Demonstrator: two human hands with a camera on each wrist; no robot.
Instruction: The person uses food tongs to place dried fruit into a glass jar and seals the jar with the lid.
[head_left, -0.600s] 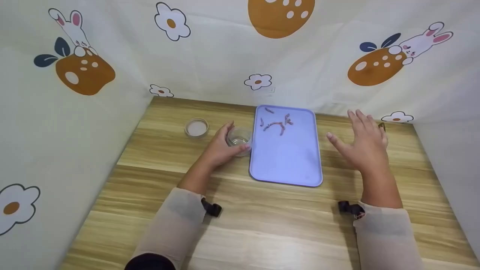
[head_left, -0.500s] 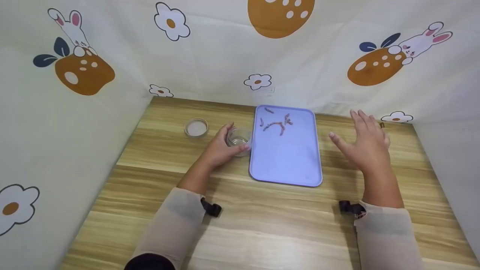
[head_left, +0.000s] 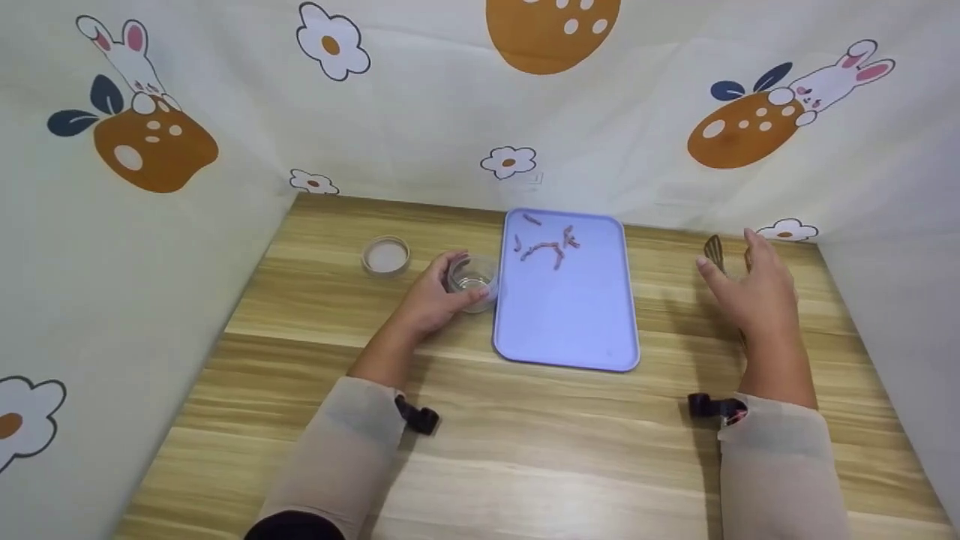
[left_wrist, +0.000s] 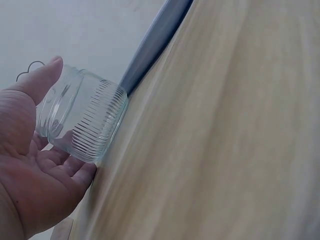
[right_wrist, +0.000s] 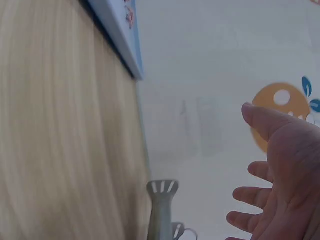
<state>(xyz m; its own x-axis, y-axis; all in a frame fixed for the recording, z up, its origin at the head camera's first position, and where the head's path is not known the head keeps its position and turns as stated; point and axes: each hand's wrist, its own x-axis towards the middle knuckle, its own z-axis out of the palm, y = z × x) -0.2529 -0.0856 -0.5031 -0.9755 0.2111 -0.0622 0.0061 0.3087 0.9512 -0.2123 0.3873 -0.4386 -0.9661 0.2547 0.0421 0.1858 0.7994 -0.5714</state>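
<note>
My left hand (head_left: 435,300) holds a clear glass jar (left_wrist: 92,117) round its side, thumb on the near side. The jar stands upright on the table, close against the left edge of a pale blue tray (head_left: 566,315). Several thin, reddish-brown twisted pieces (head_left: 551,246) lie on the far part of the tray. At the right, my right hand (head_left: 761,292) hovers with thumb and fingers apart, holding nothing. Just by it are metal tongs (right_wrist: 161,210) with slotted ends, partly hidden by the hand in the head view.
A round lid (head_left: 386,256) lies on the wooden table (head_left: 525,442) to the left of the jar. A patterned cloth (head_left: 420,97) hangs round the back and sides of the table.
My right hand has moved to the right and lower, and the tongs have come into view beside it. The left hand stays on the jar. The head view has shifted slightly.
</note>
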